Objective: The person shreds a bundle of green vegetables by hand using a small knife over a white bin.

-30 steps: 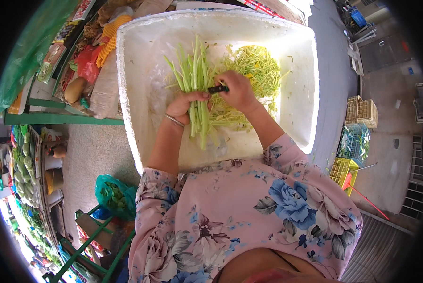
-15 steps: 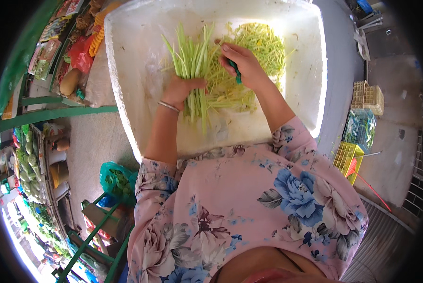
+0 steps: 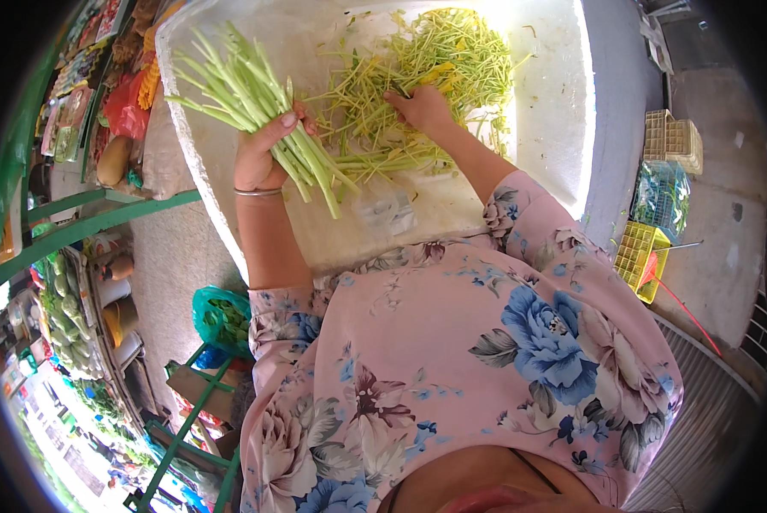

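Note:
My left hand (image 3: 264,154) is closed round a bunch of long pale-green vegetable stalks (image 3: 251,90). The bunch leans, its upper ends spread toward the left wall of a white foam box (image 3: 217,201). My right hand (image 3: 424,109) is down at a heap of thin yellow-green stem trimmings (image 3: 477,56) in that box. Its fingers are curled in, and a small dark bit shows by the thumb. What lies in its palm is hidden from this view. More cut stems (image 3: 383,161) lie on the box floor between both hands.
A green metal rail (image 3: 101,227) runs left of the box, beside shelves with a red bag (image 3: 125,107). A teal plastic bag of leafy greens (image 3: 223,321) is near my left elbow. Yellow crates (image 3: 644,252) stand on the ground at the right.
My left hand has moved left and tilted the bunch, raising it toward the box's left wall. My right hand has turned over onto the trimmings; the green-handled tool in it no longer shows.

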Demonstrator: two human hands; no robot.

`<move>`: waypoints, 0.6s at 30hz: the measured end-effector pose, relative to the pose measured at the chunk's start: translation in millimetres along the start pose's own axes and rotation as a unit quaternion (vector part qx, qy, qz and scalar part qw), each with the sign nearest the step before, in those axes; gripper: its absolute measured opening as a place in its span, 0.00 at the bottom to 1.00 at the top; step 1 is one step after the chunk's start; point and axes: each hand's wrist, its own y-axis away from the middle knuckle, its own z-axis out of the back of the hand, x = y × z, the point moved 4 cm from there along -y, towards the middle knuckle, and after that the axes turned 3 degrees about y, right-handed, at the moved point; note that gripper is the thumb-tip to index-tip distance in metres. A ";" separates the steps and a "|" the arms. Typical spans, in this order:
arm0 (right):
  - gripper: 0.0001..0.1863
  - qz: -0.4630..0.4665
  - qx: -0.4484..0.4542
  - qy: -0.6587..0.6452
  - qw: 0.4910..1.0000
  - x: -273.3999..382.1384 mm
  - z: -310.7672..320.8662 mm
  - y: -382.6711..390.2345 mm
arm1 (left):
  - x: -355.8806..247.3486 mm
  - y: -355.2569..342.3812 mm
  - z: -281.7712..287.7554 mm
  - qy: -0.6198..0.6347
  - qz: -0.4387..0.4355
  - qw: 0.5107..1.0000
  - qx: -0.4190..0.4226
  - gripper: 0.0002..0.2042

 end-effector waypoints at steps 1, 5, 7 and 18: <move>0.27 -0.048 0.013 -0.052 0.997 -10.9 -8.6 -3.4 | 1.7 -1.3 -2.0 0.015 -0.007 1.000 0.004 0.12; 0.20 -0.033 -0.009 -0.147 0.989 -7.4 -12.9 -7.7 | 6.0 -4.4 7.9 0.014 0.001 1.000 -0.012 0.15; 0.16 0.002 -0.014 -0.307 0.951 3.5 -9.8 -4.4 | 5.3 -6.1 5.6 0.028 -0.015 0.999 -0.037 0.11; 0.11 0.185 0.025 -0.302 0.935 69.2 23.5 42.1 | 46.4 -19.0 -4.0 -0.022 0.124 0.989 -0.074 0.19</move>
